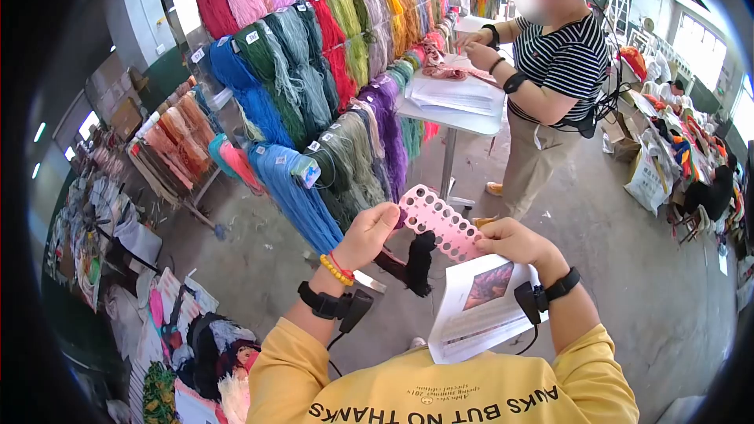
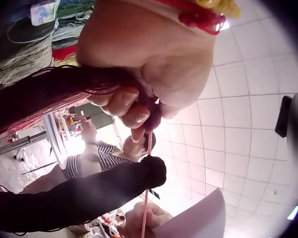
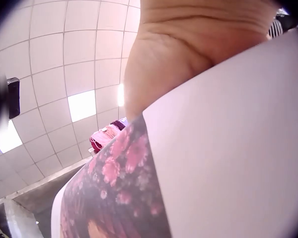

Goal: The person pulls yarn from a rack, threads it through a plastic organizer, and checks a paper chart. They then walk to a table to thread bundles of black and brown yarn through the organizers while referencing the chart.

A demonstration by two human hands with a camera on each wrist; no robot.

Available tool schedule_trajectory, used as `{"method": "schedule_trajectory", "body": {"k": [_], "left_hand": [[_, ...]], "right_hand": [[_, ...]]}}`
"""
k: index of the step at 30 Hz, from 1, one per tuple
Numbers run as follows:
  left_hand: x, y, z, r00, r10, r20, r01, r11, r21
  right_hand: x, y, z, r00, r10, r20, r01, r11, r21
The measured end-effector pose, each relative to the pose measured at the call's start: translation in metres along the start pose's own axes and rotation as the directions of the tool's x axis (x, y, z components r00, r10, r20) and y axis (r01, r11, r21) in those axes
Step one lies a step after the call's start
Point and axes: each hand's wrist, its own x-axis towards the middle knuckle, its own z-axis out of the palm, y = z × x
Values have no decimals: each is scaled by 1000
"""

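Observation:
A pink card with rows of round holes (image 1: 442,229) is stretched between the two hands. My left hand (image 1: 366,237) pinches a dark purple-red yarn bundle (image 2: 49,94) at the card's left end; the strands trail from between thumb and fingers in the left wrist view. From the card's edge hangs a black yarn bundle (image 1: 420,264), looped through it beside the left hand. With thumb and fingers my right hand (image 1: 520,246) grips the card's right end and a printed paper (image 1: 463,328), which droops below it. The paper hides the right fingers in the right wrist view.
Racks of coloured yarn hanks (image 1: 314,71) rise ahead on the left. Another person (image 1: 561,63) stands at a white table (image 1: 463,119) bearing papers and pinkish yarn. Heaped textiles (image 1: 204,353) lie at lower left; bags and cloth (image 1: 652,177) line the right side.

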Motion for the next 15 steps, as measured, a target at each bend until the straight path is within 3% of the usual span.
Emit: {"method": "schedule_trajectory", "body": {"k": [2, 6, 8, 10, 12, 14, 15], "left_hand": [[3, 4, -12, 996, 3, 89, -9, 998, 64], [0, 13, -23, 976, -87, 198, 112, 987, -115], [-5, 22, -14, 991, -94, 100, 110, 979, -170], [-7, 27, -8, 990, -108, 95, 135, 927, -350], [-2, 12, -6, 993, -90, 77, 107, 959, -261], [2, 2, 3, 993, -111, 35, 115, 983, -145], [2, 5, 7, 988, -156, 9, 153, 961, -231]], "right_hand": [[3, -6, -4, 1000, 13, 11, -13, 1000, 4], [20, 9, -15, 997, -43, 72, 45, 999, -31], [22, -3, -17, 992, -41, 116, 41, 999, -1], [29, -10, -19, 983, 25, 180, -17, 999, -46], [33, -30, -6, 971, 2, 241, -15, 999, 52], [41, -39, -3, 963, -28, 270, 44, 998, -53], [45, -41, -1, 966, -41, 255, 54, 998, -44]]}}
